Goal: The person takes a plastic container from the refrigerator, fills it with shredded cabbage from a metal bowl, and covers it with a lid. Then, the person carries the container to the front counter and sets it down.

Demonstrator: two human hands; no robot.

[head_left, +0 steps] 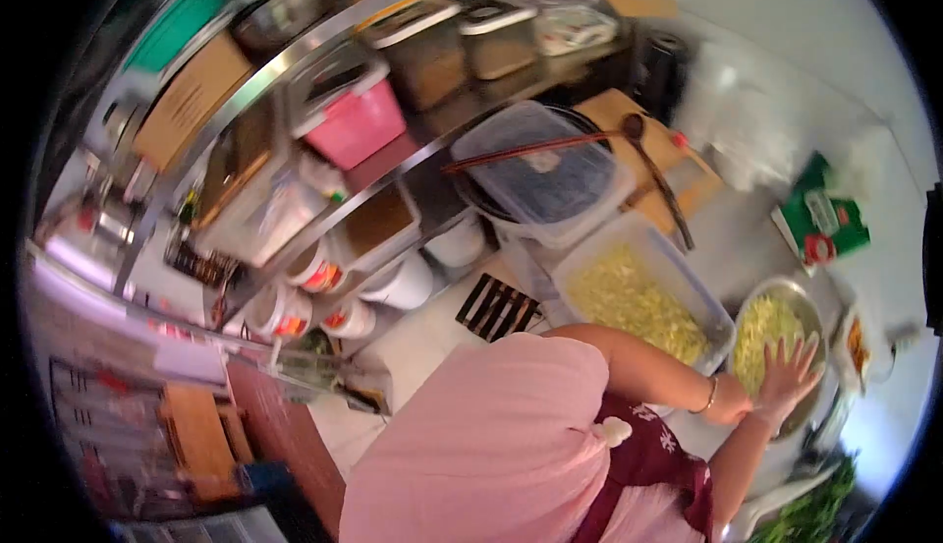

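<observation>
A round metal bowl [806, 309] holds shredded yellow-green vegetable [766, 325]. Over the bowl my right hand [789, 378] is open, its fingers spread on or just above the shreds. My left hand [730, 401], below a bracelet, is closed beside the bowl's near rim and my right wrist; what it grips is hidden. Left of the bowl stands a white rectangular tub [695, 290] with more of the chopped vegetable [629, 297].
A lidded container [535, 165] with long reddish sticks [530, 150] lies behind the tub. Near it are a cutting board [604, 111] and a dark ladle [663, 184]. A green box [823, 211] stands beyond the bowl; leafy greens [810, 514] lie at lower right.
</observation>
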